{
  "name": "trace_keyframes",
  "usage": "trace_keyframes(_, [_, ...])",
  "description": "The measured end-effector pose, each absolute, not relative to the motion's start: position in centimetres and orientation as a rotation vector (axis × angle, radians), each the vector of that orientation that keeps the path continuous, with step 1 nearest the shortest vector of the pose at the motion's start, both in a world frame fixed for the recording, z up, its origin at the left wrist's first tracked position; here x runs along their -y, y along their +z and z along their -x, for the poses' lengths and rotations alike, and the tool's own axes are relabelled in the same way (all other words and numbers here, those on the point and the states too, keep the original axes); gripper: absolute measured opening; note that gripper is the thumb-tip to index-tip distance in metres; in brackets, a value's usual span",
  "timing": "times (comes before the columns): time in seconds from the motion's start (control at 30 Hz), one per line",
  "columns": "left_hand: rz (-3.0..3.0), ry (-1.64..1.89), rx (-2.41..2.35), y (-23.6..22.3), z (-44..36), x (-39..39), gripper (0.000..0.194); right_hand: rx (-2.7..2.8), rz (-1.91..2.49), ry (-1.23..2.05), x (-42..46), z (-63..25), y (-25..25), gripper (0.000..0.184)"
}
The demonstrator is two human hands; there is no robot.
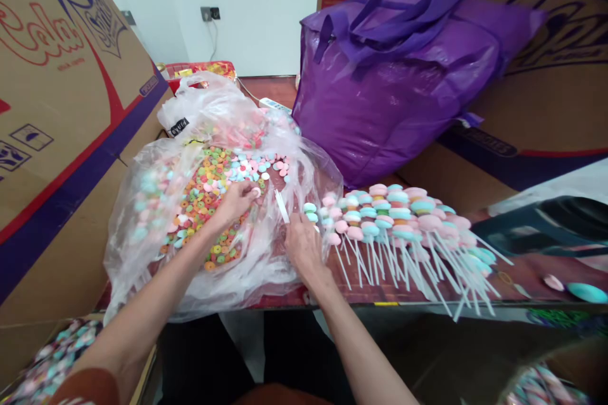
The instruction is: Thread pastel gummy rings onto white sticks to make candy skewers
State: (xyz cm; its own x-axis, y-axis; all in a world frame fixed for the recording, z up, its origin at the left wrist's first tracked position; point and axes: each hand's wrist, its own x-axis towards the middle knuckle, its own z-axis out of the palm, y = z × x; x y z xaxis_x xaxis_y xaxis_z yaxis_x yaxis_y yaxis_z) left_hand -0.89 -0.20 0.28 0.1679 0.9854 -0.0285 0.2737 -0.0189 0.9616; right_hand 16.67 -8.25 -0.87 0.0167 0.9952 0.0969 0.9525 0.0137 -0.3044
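My left hand [236, 204] is closed in a pinch on a small pale pink disc [256, 192], above the clear plastic bag [266, 259] spread on the table. Under and around it lie many ring-shaped pieces [209, 180] in orange, green and yellow, with pastel discs [251, 164] beyond them. My right hand [304, 243] is closed on white sticks [281, 205] that point up and left; its fingertips are partly hidden. Close to its knuckles are mint discs [310, 208]. Right of it lies a pile of macaron-like lollipops [399, 212] with white sticks.
A purple bag [389, 88] stands behind the lollipops. Large cardboard boxes [61, 76] flank both sides. A dark cup-like object [546, 221] lies at the right, near a loose blue disc [588, 292]. Boxes of pastel pieces [61, 351] sit below the table edge.
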Motion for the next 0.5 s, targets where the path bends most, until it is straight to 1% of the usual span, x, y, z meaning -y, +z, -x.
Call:
trace_keyframes(0.17, [-1.689,0.902,-1.426,0.5,-2.2,-3.2,0.010,1.930,1.935,0.323,9.2,-17.1,-2.2,0.023])
trace_keyframes(0.3, [-1.967,0.792,-1.578,0.3,-4.6,-6.5,0.013,1.866,1.854,0.313,9.8,-17.3,-3.4,0.025])
trace_keyframes(0.5, [-2.094,0.654,-1.530,-1.2,-6.6,-9.4,0.015,1.842,1.826,0.257,9.9,-16.9,-4.2,0.024])
